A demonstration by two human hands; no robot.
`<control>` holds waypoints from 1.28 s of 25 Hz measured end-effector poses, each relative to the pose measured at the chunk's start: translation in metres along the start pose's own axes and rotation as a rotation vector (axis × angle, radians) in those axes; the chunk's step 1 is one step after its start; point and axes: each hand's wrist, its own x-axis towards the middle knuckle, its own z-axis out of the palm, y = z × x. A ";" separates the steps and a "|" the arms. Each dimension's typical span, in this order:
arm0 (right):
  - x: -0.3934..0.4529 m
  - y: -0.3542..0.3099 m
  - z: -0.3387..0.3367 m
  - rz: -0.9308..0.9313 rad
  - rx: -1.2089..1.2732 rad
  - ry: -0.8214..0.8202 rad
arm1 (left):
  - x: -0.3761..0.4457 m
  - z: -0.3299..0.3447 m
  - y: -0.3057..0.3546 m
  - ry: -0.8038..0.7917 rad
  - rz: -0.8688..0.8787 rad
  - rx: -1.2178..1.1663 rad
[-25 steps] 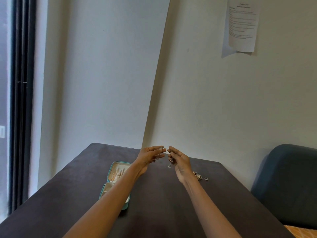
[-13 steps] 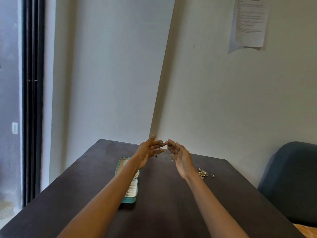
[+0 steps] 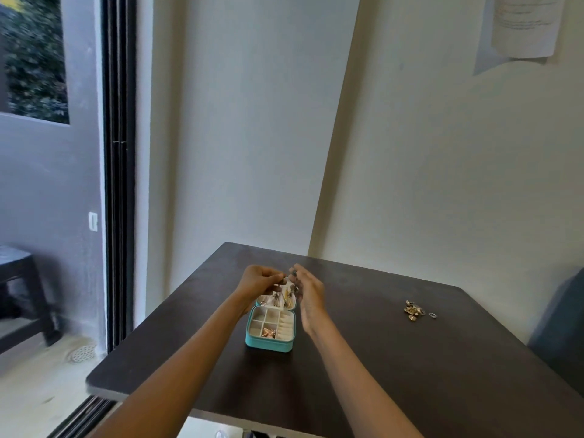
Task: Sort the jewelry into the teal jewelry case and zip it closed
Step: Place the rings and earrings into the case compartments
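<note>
The view has swung left and down since 0.5 s ago, so the case (image 3: 270, 330) that sat left of the left forearm now lies between the 2 forearms, open on the table (image 3: 410, 358), and more of the dark door frame (image 3: 119, 184) and the balcony outside shows. Both hands have dropped from mid-air above the table to just over the far half of the case. The left hand (image 3: 259, 284), earlier spread with fingers pointing right, now has its fingers curled, and their tips pinch something small at the lid's top edge; what it pinches is too small to tell. The right hand (image 3: 309, 294), earlier raised with palm up, now stands on edge beside the case's right side with fingers fairly straight, and a small dark piece shows at its fingertips; whether it grips that piece cannot be told. The near half of the case shows cream compartments, 1 holding a gold piece (image 3: 268, 332), with ring rolls along its right side. The lid half holds hanging gold earrings (image 3: 286, 295). The loose jewelry (image 3: 413, 308) lies in a small heap well to the right of the case, with 1 ring (image 3: 433, 315) just beside it, both where they were on the table before. The paper (image 3: 524, 25) on the wall now sits at the upper right corner.
</note>
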 end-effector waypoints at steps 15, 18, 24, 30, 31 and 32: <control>-0.017 0.032 0.016 0.110 -0.043 0.006 | -0.004 -0.025 -0.043 0.050 0.012 0.346; -0.014 0.039 0.019 0.116 -0.035 0.001 | -0.004 -0.027 -0.050 0.082 0.029 0.434; -0.013 0.047 0.017 0.140 0.040 0.015 | 0.000 -0.028 -0.032 0.129 0.125 0.409; -0.008 0.049 0.016 0.149 0.062 0.037 | 0.007 -0.032 -0.030 0.124 0.092 0.421; -0.008 0.050 0.016 0.146 0.060 0.035 | 0.007 -0.033 -0.033 0.123 0.082 0.417; -0.008 0.050 0.015 0.145 0.056 0.034 | 0.006 -0.033 -0.036 0.122 0.075 0.409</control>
